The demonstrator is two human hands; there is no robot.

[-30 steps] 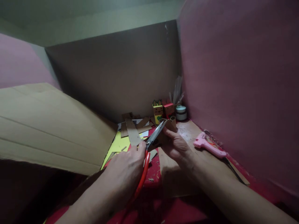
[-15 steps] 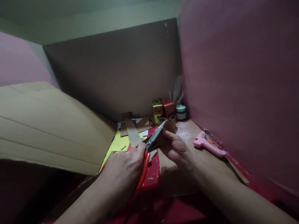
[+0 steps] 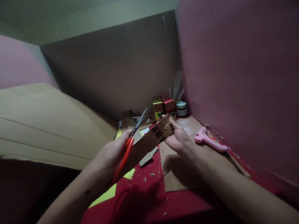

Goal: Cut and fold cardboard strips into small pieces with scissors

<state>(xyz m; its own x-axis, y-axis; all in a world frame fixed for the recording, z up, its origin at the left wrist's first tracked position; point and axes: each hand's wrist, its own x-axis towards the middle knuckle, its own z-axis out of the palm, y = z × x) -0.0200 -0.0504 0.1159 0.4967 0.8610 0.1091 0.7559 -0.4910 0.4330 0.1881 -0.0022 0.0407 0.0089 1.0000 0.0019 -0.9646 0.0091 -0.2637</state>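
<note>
My left hand [image 3: 116, 149] is closed around a pair of scissors [image 3: 129, 144] with red-orange handles, their blades pointing up and away. Between finger and thumb, my right hand [image 3: 178, 135] grips the far end of a cardboard strip [image 3: 149, 141] printed with dark characters. The strip slopes down to the left, its lower end passing behind the scissors handles. The blades are apart from the far end of the strip. Just beyond my right fingertips stands a small cardboard tube [image 3: 173, 115], partly hidden.
A pink glue gun [image 3: 209, 140] lies on a cardboard sheet [image 3: 179, 180] at right. Behind stand a yellow box figure [image 3: 158, 109], a red one [image 3: 168, 106], a lidded jar [image 3: 181, 109] and clear sticks [image 3: 177, 84]. Cardboard scraps [image 3: 148, 157] litter the red surface [image 3: 137, 199]. A large cardboard panel [image 3: 46, 124] leans left.
My left hand has drawn the scissors back to the left, away from my right hand. The cardboard strip has turned so its printed face shows, still in my right hand.
</note>
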